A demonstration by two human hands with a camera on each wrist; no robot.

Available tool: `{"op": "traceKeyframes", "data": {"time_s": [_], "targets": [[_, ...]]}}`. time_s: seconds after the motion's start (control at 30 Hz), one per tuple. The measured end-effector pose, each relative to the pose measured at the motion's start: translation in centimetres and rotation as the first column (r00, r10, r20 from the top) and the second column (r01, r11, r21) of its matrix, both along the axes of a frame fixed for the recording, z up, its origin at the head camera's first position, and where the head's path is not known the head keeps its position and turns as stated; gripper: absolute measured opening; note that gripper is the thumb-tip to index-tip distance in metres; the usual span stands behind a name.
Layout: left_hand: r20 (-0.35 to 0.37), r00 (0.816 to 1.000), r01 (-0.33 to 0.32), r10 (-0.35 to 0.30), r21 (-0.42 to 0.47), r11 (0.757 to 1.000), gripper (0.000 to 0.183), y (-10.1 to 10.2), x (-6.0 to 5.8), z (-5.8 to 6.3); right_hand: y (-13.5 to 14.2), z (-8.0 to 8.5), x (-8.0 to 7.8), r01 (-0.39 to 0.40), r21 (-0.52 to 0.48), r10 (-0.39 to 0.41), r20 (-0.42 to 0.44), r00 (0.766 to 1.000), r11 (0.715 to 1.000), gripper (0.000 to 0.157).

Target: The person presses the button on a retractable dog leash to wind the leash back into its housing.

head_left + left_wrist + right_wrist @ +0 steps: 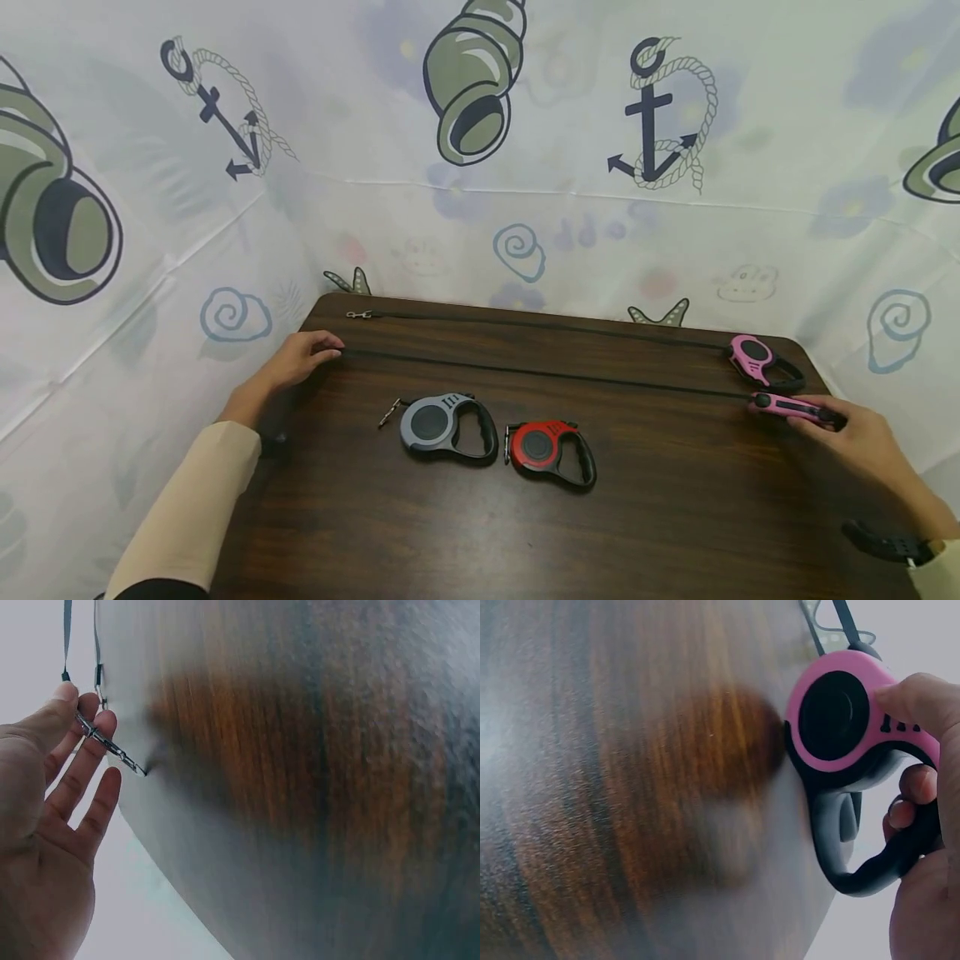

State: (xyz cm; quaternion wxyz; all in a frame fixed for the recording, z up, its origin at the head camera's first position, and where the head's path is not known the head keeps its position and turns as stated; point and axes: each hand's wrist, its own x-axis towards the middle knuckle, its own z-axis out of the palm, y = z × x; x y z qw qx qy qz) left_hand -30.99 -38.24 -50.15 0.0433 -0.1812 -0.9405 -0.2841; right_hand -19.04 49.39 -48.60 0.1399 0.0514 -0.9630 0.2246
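Observation:
My right hand [862,437] grips a pink and black retractable dog leash [859,667] near the table's right edge. In the right wrist view the thumb lies on its pink casing, and fingertips show through the handle loop. From its casing a dark leash strap [547,372] runs taut across the table. At the left edge, my left hand [303,358] pinches the far end of that strap. A silver metal clip [112,746] hangs across its fingers in the left wrist view, with the other fingers loosely spread.
Behind the strap lies a second pink retractable leash [752,350], its strap [547,324] drawn out leftward to a metal clip [358,315]. A grey retractable leash [431,422] and a red one [536,446] rest mid-table [450,533]. Patterned cloth [375,225] surrounds the table.

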Motion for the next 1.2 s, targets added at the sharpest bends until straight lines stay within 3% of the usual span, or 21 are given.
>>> {"op": "traceKeyframes", "data": {"time_s": [0.5, 0.7, 0.97, 1.13, 1.2], "targets": [[-0.016, 1.0, -0.01, 0.011, 0.022, 1.0, 0.013, -0.9, 1.3, 0.6, 0.2, 0.7, -0.1, -0.037, -0.097, 0.047, 0.107, 0.993, 0.995, 0.036], [0.01, 1.0, -0.017, 0.017, 0.018, 1.0, 0.015, -1.2, 1.7, 0.7, 0.8, 1.0, 0.2, -0.072, -0.211, 0.105, 0.149, 0.983, 0.975, 0.03], [-0.028, 1.0, 0.005, -0.005, 0.022, 1.0, 0.015, -1.3, 2.3, 1.4, 1.4, 1.6, 0.3, -0.047, -0.277, 0.109, 0.214, 0.971, 0.96, 0.031], [-0.026, 1.0, -0.001, 0.003, 0.047, 0.999, 0.014, -1.5, 2.5, 1.2, 1.4, 1.8, 0.4, -0.063, -0.377, 0.134, 0.165, 0.977, 0.924, 0.025], [-0.023, 1.0, -0.008, 0.009, 0.06, 0.998, 0.013, -1.5, 2.5, 1.0, 1.3, 1.7, 0.4, -0.069, -0.472, 0.156, 0.148, 0.977, 0.879, 0.026]]}}
